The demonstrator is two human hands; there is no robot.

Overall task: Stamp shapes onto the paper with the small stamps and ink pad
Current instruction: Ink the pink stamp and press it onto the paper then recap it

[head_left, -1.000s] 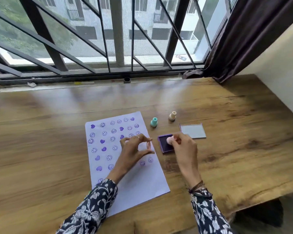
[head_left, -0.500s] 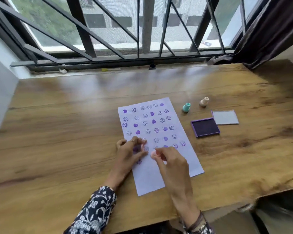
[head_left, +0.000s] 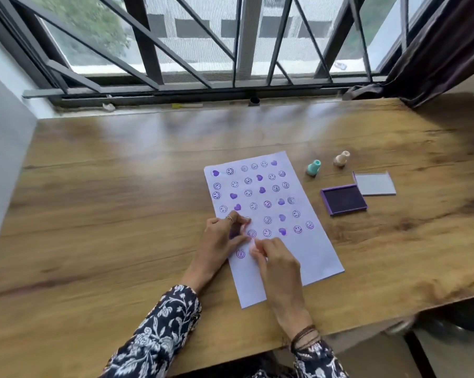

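Presently, the left hand (head_left: 221, 236) rests flat-fingered on the left edge of the white paper (head_left: 306, 249), its grip loose and holding nothing, a ring on one finger. Just to its right, the right hand (head_left: 278, 261) pinches a small pink stamp (head_left: 253, 245) between its fingertips, the grip narrow around it, the stamp set against the paper below the lowest full row of prints. A fresh smiley print (head_left: 240, 254) lies just left of that stamp. Rows of purple smileys and hearts cover the upper part of the sheet. Right of the paper on the wooden table (head_left: 107, 200) stand a teal stamp (head_left: 313, 167) and a beige stamp (head_left: 341, 159), both upright, apart from each other. Nearer, the purple ink pad (head_left: 343, 199) lies open, with its grey lid (head_left: 375, 183) just beside its far right corner.
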